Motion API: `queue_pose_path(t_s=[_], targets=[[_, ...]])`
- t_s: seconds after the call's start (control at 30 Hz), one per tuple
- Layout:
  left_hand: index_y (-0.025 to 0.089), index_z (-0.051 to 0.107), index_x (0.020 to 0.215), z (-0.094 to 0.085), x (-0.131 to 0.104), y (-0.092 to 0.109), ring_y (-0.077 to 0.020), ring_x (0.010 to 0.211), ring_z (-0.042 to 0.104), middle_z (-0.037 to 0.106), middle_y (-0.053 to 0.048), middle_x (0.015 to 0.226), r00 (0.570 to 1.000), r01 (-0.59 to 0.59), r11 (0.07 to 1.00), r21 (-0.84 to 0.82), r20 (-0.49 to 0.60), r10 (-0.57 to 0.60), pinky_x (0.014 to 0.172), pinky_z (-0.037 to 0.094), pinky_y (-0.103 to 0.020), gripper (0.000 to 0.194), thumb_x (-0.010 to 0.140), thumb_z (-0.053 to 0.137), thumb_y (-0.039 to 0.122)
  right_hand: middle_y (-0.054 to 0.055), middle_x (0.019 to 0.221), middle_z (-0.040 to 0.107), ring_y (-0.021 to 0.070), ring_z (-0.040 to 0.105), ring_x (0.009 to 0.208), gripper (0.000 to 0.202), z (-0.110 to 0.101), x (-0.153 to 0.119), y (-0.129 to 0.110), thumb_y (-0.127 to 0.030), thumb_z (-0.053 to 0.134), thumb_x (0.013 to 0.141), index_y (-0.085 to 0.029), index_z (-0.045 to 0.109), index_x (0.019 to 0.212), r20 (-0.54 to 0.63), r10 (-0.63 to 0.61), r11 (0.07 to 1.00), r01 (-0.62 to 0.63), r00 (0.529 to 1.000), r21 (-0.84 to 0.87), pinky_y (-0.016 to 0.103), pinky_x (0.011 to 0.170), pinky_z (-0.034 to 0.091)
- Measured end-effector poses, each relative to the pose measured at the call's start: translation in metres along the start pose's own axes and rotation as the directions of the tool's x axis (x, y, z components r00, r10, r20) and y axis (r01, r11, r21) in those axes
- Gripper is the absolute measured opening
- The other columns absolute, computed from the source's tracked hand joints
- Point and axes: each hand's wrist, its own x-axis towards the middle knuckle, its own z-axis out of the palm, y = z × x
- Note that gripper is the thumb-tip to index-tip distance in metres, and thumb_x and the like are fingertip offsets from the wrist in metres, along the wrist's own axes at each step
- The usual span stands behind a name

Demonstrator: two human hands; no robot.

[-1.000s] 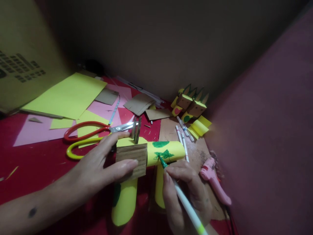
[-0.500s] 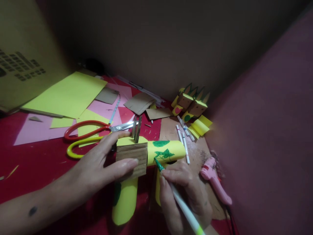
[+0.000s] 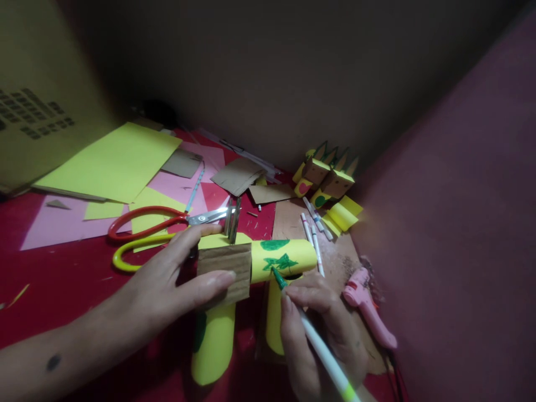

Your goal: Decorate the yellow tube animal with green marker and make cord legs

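My left hand (image 3: 180, 279) grips a cardboard piece (image 3: 226, 271), its thumb on the front face and its index finger along the top edge. Yellow paper tubes join this piece, one pointing right and others reaching down. On the right-pointing yellow tube (image 3: 304, 255) are a green oval and a green star-like drawing. Pinched in my right hand (image 3: 322, 329) is a white marker (image 3: 320, 343) with a green tip, which touches the tube at the lower edge of the star-like drawing.
Scissors (image 3: 146, 220) with red and yellow handles lie behind my left hand. Yellow sheets (image 3: 113, 162) and cardboard scraps are farther back. White markers (image 3: 316, 245), small cardboard figures (image 3: 329, 173) and a pink glue gun (image 3: 368, 307) are at right.
My right hand and the marker tip have moved slightly right along the drawing, which shows more green at its left part. My left hand keeps its hold.
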Motion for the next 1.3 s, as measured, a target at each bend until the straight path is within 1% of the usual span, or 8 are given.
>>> queue_pose_path(t_s=[0.2,0.4,0.5,0.63,0.8,1.03,1.17,1.3], targets=[[0.031,0.048,0.139,0.001,-0.002,0.001,-0.0269,0.108,0.071,0.074,-0.003,0.12,1.0,-0.014,0.999,-0.047,0.017,0.014,0.086,0.061,-0.031,0.075,0.074,0.072,0.057,0.001,0.075,0.066,0.0118,0.064,0.067,0.024,0.002,0.0,-0.001,0.003,0.058,0.081,-0.017,0.062,0.094,0.002,-0.023,0.999,0.023,1.0,0.033,0.025,0.062,0.056],[0.032,0.046,0.14,-0.001,-0.003,-0.003,-0.0264,0.109,0.071,0.074,-0.003,0.12,0.999,-0.004,0.999,-0.053,0.032,0.005,0.085,0.062,-0.03,0.076,0.074,0.072,0.062,0.001,0.074,0.067,0.0121,0.064,0.066,0.023,0.002,0.0,-0.002,0.001,0.059,0.082,-0.018,0.062,0.093,0.016,-0.031,0.999,0.031,0.999,-0.019,0.025,0.061,0.056],[0.031,0.047,0.139,0.002,-0.005,0.003,-0.0268,0.11,0.07,0.075,-0.002,0.118,1.0,0.026,0.999,-0.044,0.004,-0.026,0.085,0.061,-0.029,0.08,0.071,0.073,0.064,0.0,0.074,0.065,0.0109,0.064,0.066,0.023,0.002,-0.001,-0.001,0.001,0.058,0.083,-0.02,0.06,0.092,-0.018,-0.003,0.999,0.002,1.0,-0.036,0.023,0.062,0.055],[0.033,0.051,0.136,0.005,-0.009,0.011,-0.0256,0.115,0.068,0.074,0.0,0.119,0.992,0.092,0.994,-0.066,-0.084,-0.097,0.087,0.059,-0.027,0.076,0.069,0.072,0.062,-0.002,0.074,0.063,0.0098,0.063,0.066,0.024,0.002,-0.003,0.002,0.001,0.056,0.083,-0.021,0.058,0.092,-0.027,0.035,0.999,-0.035,0.999,-0.008,0.021,0.061,0.054],[0.033,0.05,0.137,0.005,-0.006,0.008,-0.0287,0.111,0.07,0.075,-0.001,0.116,0.994,0.101,0.992,-0.082,-0.036,-0.104,0.082,0.062,-0.031,0.084,0.064,0.075,0.066,-0.002,0.076,0.062,0.0083,0.062,0.066,0.023,-0.001,-0.004,0.001,0.0,0.056,0.084,-0.021,0.058,0.093,-0.033,0.047,0.999,-0.048,0.998,-0.022,0.018,0.06,0.052],[0.034,0.051,0.135,0.011,-0.015,0.021,-0.0261,0.11,0.069,0.074,0.001,0.116,0.984,0.132,0.987,-0.093,-0.104,-0.142,0.087,0.06,-0.029,0.076,0.066,0.071,0.061,0.001,0.076,0.065,0.0111,0.063,0.067,0.024,0.0,-0.001,-0.001,0.002,0.057,0.083,-0.018,0.061,0.095,-0.002,-0.006,1.0,0.006,1.0,0.008,0.024,0.061,0.054],[0.034,0.05,0.135,0.008,-0.011,0.014,-0.0254,0.11,0.07,0.074,0.001,0.117,0.988,0.121,0.989,-0.086,-0.09,-0.129,0.087,0.061,-0.028,0.078,0.066,0.072,0.062,0.001,0.076,0.066,0.0122,0.063,0.069,0.023,0.002,-0.002,-0.001,0.002,0.058,0.082,-0.017,0.062,0.095,-0.02,-0.032,0.999,0.033,0.999,0.014,0.025,0.062,0.055],[0.032,0.048,0.139,0.006,-0.007,0.008,-0.0292,0.104,0.073,0.075,-0.003,0.115,0.991,0.116,0.988,-0.097,-0.059,-0.122,0.081,0.064,-0.032,0.089,0.062,0.076,0.065,-0.001,0.076,0.064,0.0108,0.063,0.069,0.022,0.002,-0.003,0.0,0.0,0.057,0.084,-0.02,0.06,0.093,-0.038,0.03,1.0,-0.031,0.999,-0.007,0.023,0.063,0.054]])
